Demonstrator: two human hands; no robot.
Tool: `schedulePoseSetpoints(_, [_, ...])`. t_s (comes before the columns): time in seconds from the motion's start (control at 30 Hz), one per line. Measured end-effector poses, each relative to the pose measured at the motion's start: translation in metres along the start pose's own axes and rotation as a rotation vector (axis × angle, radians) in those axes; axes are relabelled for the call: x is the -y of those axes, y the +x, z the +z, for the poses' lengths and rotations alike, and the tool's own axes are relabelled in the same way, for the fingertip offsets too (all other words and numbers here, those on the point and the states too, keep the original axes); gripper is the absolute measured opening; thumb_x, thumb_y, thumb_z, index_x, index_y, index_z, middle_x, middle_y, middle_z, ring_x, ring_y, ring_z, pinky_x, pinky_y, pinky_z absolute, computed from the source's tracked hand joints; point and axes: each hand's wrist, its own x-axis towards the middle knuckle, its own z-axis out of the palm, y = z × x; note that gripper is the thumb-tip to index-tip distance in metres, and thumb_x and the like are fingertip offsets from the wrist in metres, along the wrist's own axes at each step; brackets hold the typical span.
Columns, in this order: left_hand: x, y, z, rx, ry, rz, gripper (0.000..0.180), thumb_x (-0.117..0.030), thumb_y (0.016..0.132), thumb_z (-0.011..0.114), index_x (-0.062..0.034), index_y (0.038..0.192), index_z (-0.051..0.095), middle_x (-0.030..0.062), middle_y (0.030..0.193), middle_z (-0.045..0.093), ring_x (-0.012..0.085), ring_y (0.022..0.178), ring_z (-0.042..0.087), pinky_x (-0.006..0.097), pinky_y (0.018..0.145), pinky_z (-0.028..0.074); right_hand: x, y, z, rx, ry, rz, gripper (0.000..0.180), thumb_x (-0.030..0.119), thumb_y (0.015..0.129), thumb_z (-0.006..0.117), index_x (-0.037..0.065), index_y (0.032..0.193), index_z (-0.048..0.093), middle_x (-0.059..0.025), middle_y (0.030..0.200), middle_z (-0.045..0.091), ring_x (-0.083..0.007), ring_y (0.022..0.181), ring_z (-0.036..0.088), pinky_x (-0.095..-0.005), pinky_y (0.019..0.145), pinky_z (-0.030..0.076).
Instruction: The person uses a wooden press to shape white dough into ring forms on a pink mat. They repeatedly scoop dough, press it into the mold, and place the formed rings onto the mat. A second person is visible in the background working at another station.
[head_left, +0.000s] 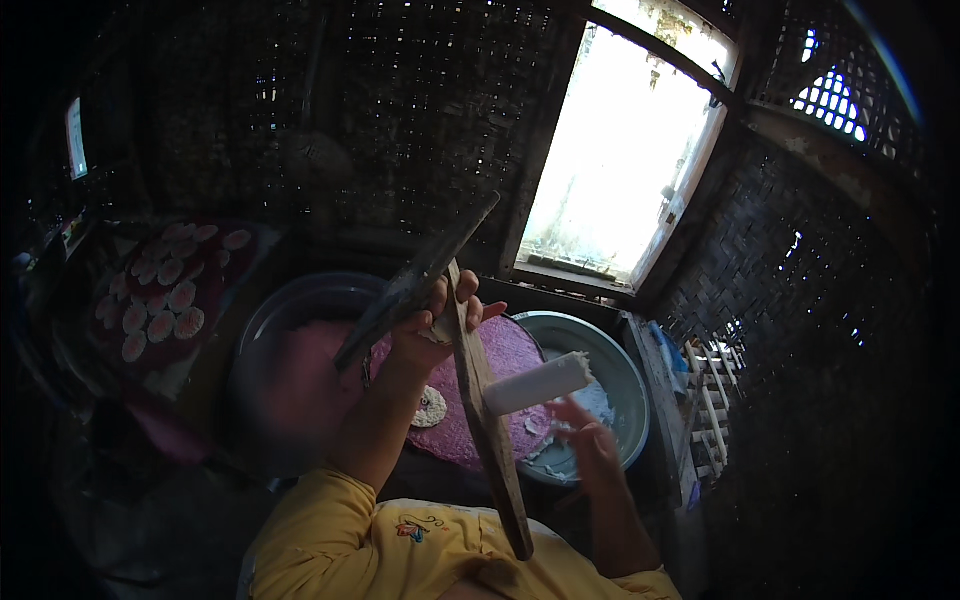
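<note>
My left hand [440,305] is wrapped round a two-part wooden press, its dark bar [415,280] slanting up to the right and its long brown board [488,450] pointing down toward me. From the board a white cylinder [540,384] sticks out to the right, with whitish paste at its far end. My right hand [592,445] is just below that end, open, its fingers apart and a little blurred. Beneath the press lies a round pink-purple mat [505,350] with a lacy whitish disc [430,408] on it.
A grey-green tub [636,400] with white paste [597,405] stands at the right. To the left is a large dark basin [262,318] with pinkish contents. Several pale rounds [160,325] lie on a dark red surface farther left. Woven walls and a bright window [620,150] stand behind.
</note>
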Motion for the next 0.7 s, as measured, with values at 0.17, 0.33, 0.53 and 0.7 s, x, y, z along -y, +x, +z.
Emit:
schedulePoseSetpoints(0.17, [0.008,0.006,0.025,0.115,0.104,-0.09,0.028,-0.018,0.07,0.078,-0.0052,0.073,0.054,0.0083,0.091,0.041,0.0299,0.089,0.06,0.055,0.103,0.034,0.009,0.0,0.085,0.667,1.325,0.416,0.113,0.081,0.067,0.046,0.001,0.141,0.018,-0.0204,0.109,0.056,-0.0248,0.078,0.059,-0.036,0.063,0.05])
schedulePoseSetpoints(0.33, [-0.021,-0.028,0.022,-0.074,1.035,-0.044,0.075,-0.021,0.078,0.071,-0.0051,0.138,0.028,0.0119,0.138,0.038,0.0219,0.124,0.044,0.038,0.102,0.038,0.042,0.014,0.071,0.438,1.038,0.232,0.09,0.067,0.076,0.053,-0.003,0.13,0.035,-0.0183,0.089,0.057,-0.0182,0.05,0.05,-0.0275,0.042,0.041])
schedulePoseSetpoints(0.53, [-0.05,-0.068,0.014,0.207,1.524,-0.561,0.06,-0.021,0.069,0.077,-0.0061,0.122,0.053,0.0085,0.121,0.055,0.0211,0.12,0.047,0.039,0.107,0.028,0.077,0.038,0.062,0.275,0.267,-0.09,0.09,0.02,0.077,0.065,0.016,0.146,0.007,-0.0224,0.122,0.045,-0.0117,0.056,0.052,-0.0199,0.043,0.041])
schedulePoseSetpoints(0.7, [-0.059,-0.058,0.029,0.209,1.73,-0.453,0.052,-0.021,0.063,0.08,-0.0096,0.11,0.06,0.0055,0.112,0.06,0.0206,0.11,0.054,0.039,0.102,0.035,0.089,0.05,0.074,0.259,-0.605,-0.62,0.094,0.009,0.07,0.07,0.011,0.145,0.013,-0.0252,0.125,0.042,-0.0301,0.087,0.058,-0.0301,0.062,0.051])
